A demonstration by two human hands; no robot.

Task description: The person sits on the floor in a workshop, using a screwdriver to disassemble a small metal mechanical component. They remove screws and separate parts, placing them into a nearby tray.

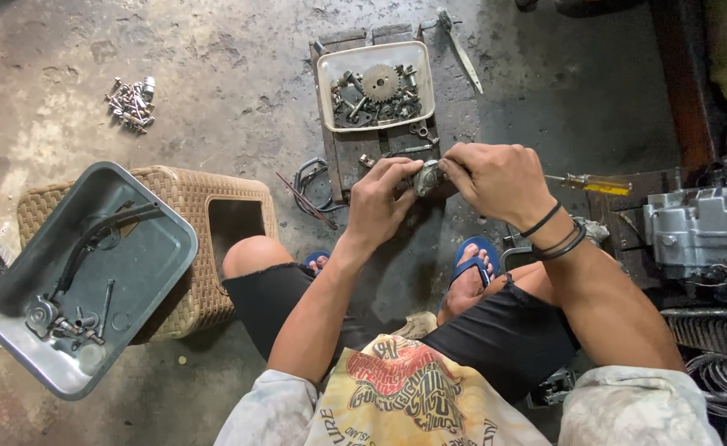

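I sit low over a concrete floor. My left hand [377,201] and my right hand [497,179] meet in front of my knees, both gripping a small round metal part [426,177] between the fingertips. My right wrist wears black bands. Just beyond the hands stands a white rectangular tray [327,76] with a toothed gear [380,82] and several bolts and small metal pieces in it, resting on a dark wooden pallet [349,161].
A grey metal tray [144,248] with a black hose and fittings lies on a woven stool [183,188] at left. Loose bolts [132,102] lie far left. A yellow-handled screwdriver [592,183] and engine case [698,227] sit right; a wrench [460,48] lies beyond.
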